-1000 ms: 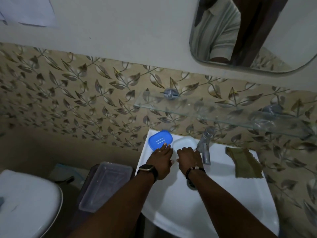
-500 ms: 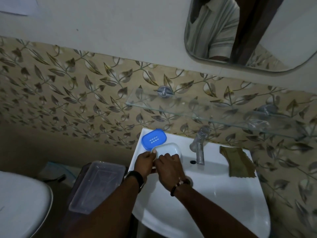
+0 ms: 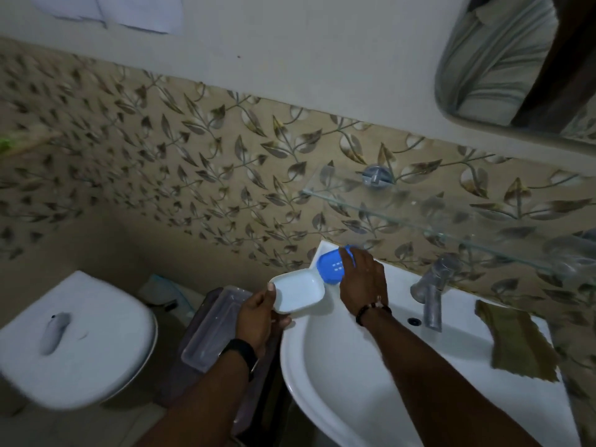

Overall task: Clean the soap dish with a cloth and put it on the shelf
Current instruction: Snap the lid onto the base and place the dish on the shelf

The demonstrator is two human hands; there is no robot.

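My left hand point(image 3: 258, 314) grips the white soap dish base point(image 3: 298, 291) by its near end and holds it off the left rim of the white sink point(image 3: 342, 382). My right hand point(image 3: 361, 282) is closed over the blue slotted soap dish insert point(image 3: 330, 267) at the sink's back left corner. An olive cloth point(image 3: 512, 340) lies flat on the right side of the sink, untouched. The glass shelf point(image 3: 419, 217) runs along the tiled wall above the tap point(image 3: 432, 295).
A closed white toilet lid point(image 3: 74, 340) is at the lower left. A clear plastic tub point(image 3: 209, 327) sits on a dark bin between toilet and sink. A mirror point(image 3: 503, 59) hangs at the upper right. Patterned leaf tiles cover the wall.
My left hand has lifted the white base away to the left of the sink. My right hand has moved back onto the blue insert. The view has swung left.
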